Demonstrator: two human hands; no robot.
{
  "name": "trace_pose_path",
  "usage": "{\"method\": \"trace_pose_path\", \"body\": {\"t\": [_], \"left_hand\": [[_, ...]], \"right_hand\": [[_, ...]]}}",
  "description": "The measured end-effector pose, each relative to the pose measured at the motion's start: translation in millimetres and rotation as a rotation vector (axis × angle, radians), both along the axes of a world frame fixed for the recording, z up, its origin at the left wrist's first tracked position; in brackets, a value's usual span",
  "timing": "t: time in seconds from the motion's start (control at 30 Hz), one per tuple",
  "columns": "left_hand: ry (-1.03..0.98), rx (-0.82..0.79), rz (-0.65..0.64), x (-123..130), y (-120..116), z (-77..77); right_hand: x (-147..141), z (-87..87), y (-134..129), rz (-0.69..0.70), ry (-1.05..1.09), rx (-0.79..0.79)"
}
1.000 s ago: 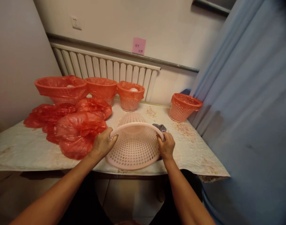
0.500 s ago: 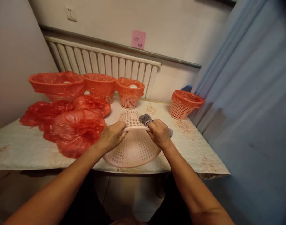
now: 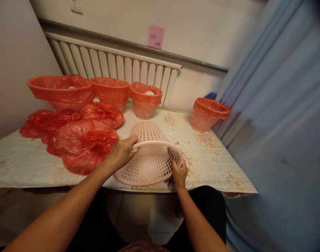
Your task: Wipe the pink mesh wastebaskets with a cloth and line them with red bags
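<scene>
A pale pink perforated basket lies on its side on the cloth-covered table, its wide mouth facing me. My left hand grips the upper left of its rim, thumb and fingers pinched round the edge. On the lower right of the same rim, my right hand is closed, with the thumb inside the mouth. Beneath that hand, a dark grey cloth shows only in part, near the table's front edge. Crumpled red plastic bags lie left of the basket, close to my left hand.
Three red-lined baskets stand along the back left, by the radiator. Another red-lined basket is at the back right beside the blue curtain. The table has a flowered cover.
My right hand has moved down and right along the rim, and the grey cloth has gone down with it. My left hand keeps its hold. The view has shifted slightly.
</scene>
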State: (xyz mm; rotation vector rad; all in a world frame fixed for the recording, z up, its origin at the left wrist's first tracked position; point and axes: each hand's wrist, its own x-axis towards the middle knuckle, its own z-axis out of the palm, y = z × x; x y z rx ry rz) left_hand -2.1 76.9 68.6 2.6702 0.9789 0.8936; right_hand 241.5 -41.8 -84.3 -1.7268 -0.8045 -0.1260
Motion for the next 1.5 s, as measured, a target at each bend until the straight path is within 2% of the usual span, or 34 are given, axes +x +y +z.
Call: {"method": "trace_pose_path", "body": {"t": [0.1, 0.2, 0.33, 0.47, 0.6, 0.67, 0.73, 0.83, 0.9, 1.03, 1.13, 1.23, 1.3, 1.37, 1.5], "left_hand": [[-0.058, -0.006, 0.027, -6, 0, -3.6], [-0.164, -0.042, 0.084, -20, -1, -11.7], [-0.194, -0.083, 0.145, -37, -3, -20.5], [-0.168, 0.044, 0.206, -36, -7, -12.7], [-0.055, 0.134, 0.056, -21, -12, 3.1], [0.0, 0.145, -0.008, -14, -12, 6.5], [0.033, 0.134, -0.028, -12, -11, 5.4], [0.045, 0.072, -0.03, -17, -7, -2.1], [0.021, 0.024, -0.028, -24, -5, -8.4], [-0.059, -0.036, -0.033, -36, -5, -17.6], [-0.096, -0.03, -0.018, -38, -6, -20.0], [-0.124, -0.016, -0.006, -38, -8, -21.4], [-0.166, -0.001, 0.028, -40, -8, -23.8], [-0.208, 0.001, 0.08, -45, -9, -27.1], [-0.223, 0.011, 0.172, -49, -10, -29.9]], "right_hand": [[-17, -17.5, -2, -0.051, 0.104, -0.014], [-18, -6.8, 0, -0.013, 0.092, -0.021], [4, 37.0, 8, 0.063, -0.108, -0.013], [23, 91.9, 17, 0.128, -0.516, 0.013], [13, 138.0, 21, 0.306, -0.961, -0.091], [0, 152.3, 23, 0.372, -1.094, -0.15], [-9, 158.8, 24, 0.408, -1.14, -0.175], [-9, 150.6, 24, 0.426, -1.081, -0.145], [-3, 132.1, 21, 0.414, -0.977, -0.091], [3, 71.7, 8, 0.291, -0.6, 0.033], [-9, 25.7, -2, 0.155, -0.209, -0.004], [-27, -0.7, -7, 0.082, 0.079, -0.014], [-32, -2.8, -5, 0.073, 0.142, -0.005], [-28, 7.3, -2, 0.092, 0.099, -0.011], [0, 54.0, 10, 0.131, -0.223, 0.008]]}}
